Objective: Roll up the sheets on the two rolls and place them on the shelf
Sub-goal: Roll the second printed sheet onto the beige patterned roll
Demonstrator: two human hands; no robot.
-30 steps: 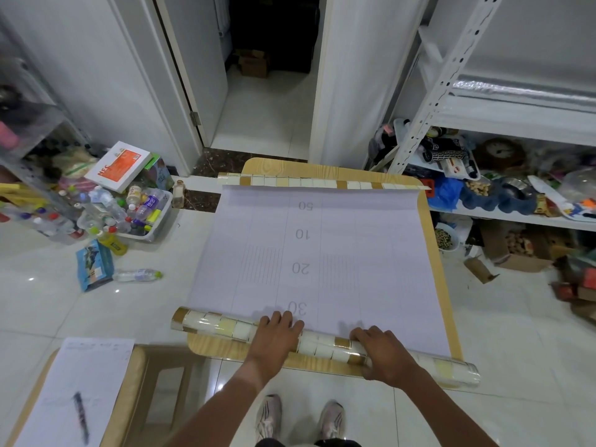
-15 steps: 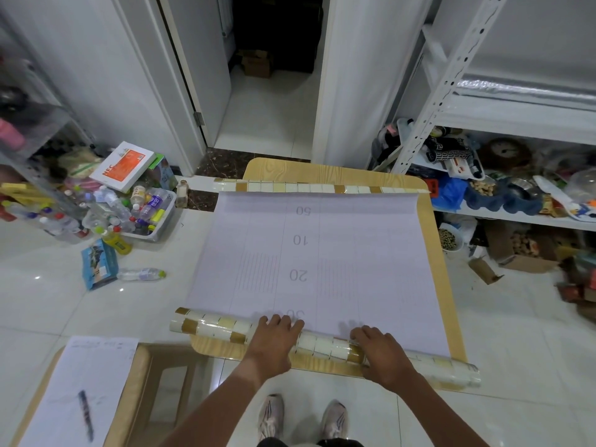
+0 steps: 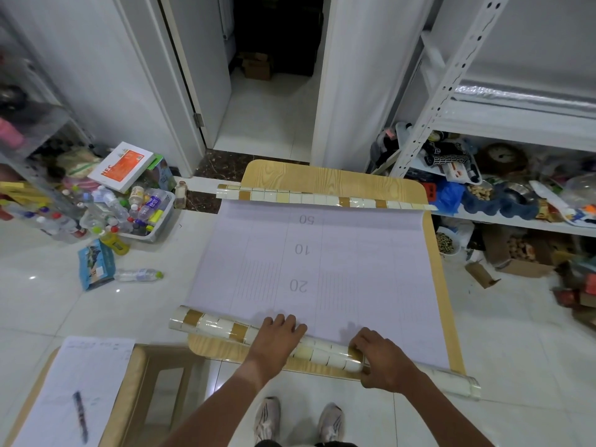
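Observation:
A sheet [image 3: 322, 269] lies face down on the wooden table [image 3: 332, 177], its pale backing printed with the numbers 50, 10 and 20. Its near end is wound into a roll [image 3: 213, 325] with a cream and gold tile pattern, lying along the table's front edge. My left hand [image 3: 277, 337] presses on the middle of the roll. My right hand [image 3: 380, 362] grips the roll further right. The sheet's far edge [image 3: 322, 198] curls up and shows the tile pattern. A white metal shelf [image 3: 516, 114] stands at the right.
A second low table [image 3: 135, 375] with a paper and a pen stands at the lower left. A tub of bottles [image 3: 142, 217], boxes and a loose bottle lie on the floor to the left. Cluttered lower shelves and cardboard boxes [image 3: 516, 253] are at the right. An open doorway lies ahead.
The roll has advanced away from me over the sheet, covering the number 30. Both hands moved forward with it.

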